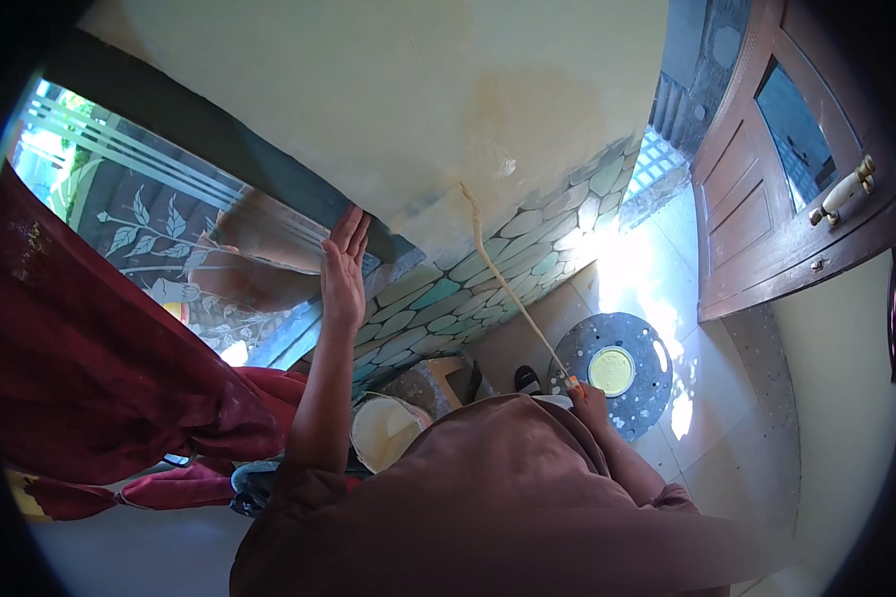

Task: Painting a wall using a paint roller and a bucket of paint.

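Note:
My left hand (347, 269) is raised at the dark window frame (284, 172), palm showing and fingers stretched out, holding nothing. Whether it touches the frame, I cannot tell. Low at my right side, my right hand (588, 407) is closed around the orange end of a long, thin, tan rod or cord (515, 295). Its other end looks twisted and overlaps the pale wall (388, 112); contact is unclear. Around the rod's upper end the wall has tan and whitish patches. Below them runs a painted stone-pattern band (448, 313).
A bucket (422, 414) with cream-coloured contents stands by my left side. Near my right hand, a speckled black disc (582, 332) bears a round container of pale yellow material (611, 372). A red curtain (119, 351) hangs at left; a wooden door (739, 186) stands ajar at right.

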`<state>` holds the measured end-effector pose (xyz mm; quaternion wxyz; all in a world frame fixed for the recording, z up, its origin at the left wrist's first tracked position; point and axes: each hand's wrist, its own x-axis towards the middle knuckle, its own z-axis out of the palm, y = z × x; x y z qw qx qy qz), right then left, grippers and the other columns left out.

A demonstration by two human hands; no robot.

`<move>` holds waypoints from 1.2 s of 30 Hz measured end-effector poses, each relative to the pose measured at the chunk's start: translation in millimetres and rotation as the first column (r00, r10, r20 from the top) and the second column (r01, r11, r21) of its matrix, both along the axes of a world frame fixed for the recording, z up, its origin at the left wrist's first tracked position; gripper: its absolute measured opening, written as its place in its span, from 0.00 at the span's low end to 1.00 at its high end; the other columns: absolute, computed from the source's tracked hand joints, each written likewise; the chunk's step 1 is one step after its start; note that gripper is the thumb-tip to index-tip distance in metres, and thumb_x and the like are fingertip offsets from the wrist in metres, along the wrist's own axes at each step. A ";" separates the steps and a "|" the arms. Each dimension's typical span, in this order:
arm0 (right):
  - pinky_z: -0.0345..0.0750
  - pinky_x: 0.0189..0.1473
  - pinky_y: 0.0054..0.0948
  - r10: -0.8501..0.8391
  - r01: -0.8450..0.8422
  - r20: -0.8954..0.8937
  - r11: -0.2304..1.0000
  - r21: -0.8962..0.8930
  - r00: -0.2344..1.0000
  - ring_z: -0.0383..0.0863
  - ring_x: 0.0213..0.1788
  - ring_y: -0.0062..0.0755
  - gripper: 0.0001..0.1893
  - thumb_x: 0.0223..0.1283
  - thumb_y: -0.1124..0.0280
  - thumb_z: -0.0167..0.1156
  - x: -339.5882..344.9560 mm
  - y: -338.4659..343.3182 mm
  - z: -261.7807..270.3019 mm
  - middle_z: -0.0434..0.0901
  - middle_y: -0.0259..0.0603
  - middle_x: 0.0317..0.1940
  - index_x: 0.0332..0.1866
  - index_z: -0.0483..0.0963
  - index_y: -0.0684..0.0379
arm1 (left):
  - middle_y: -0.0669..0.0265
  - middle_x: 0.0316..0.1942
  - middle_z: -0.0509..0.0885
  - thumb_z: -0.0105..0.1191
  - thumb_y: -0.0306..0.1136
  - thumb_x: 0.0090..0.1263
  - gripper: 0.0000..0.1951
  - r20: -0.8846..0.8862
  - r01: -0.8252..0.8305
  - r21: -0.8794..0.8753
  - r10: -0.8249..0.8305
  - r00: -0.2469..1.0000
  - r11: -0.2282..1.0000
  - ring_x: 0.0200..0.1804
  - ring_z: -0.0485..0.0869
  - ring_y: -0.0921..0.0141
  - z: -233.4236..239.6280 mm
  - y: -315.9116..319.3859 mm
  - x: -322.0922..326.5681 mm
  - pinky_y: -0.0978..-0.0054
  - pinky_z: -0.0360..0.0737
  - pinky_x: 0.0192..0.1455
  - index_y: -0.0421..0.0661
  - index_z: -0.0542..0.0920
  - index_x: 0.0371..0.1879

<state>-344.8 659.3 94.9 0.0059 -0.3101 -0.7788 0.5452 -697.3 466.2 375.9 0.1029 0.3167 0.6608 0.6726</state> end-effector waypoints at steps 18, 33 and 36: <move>0.67 0.28 0.42 -0.035 0.034 0.018 0.999 0.034 0.999 0.73 0.25 0.53 0.20 0.57 0.56 0.55 21.7 13.8 -9.1 0.74 0.55 0.20 0.26 0.72 0.67 | 0.64 0.69 0.58 0.24 0.67 0.67 0.40 -0.003 -0.015 -0.093 0.015 1.000 0.996 0.70 0.58 0.61 2.2 -1.7 -0.8 0.60 0.47 0.72 0.47 0.57 0.68; 0.69 0.30 0.43 -0.080 0.084 0.046 0.992 -0.091 0.996 0.76 0.29 0.57 0.20 0.55 0.53 0.57 10.8 -2.2 6.8 0.74 0.56 0.22 0.27 0.73 0.65 | 0.61 0.68 0.60 0.25 0.67 0.67 0.41 0.065 -0.025 -0.011 0.026 0.998 1.000 0.68 0.62 0.58 -2.4 -4.1 -6.6 0.60 0.52 0.70 0.44 0.58 0.67; 0.69 0.31 0.43 -0.058 0.058 -0.010 0.998 -0.014 0.998 0.76 0.30 0.57 0.21 0.55 0.53 0.57 -12.1 9.5 29.9 0.75 0.56 0.22 0.28 0.73 0.65 | 0.61 0.68 0.61 0.25 0.67 0.67 0.41 0.076 -0.043 -0.006 0.043 0.996 0.999 0.68 0.62 0.59 -1.6 -2.2 -4.9 0.60 0.52 0.70 0.44 0.58 0.67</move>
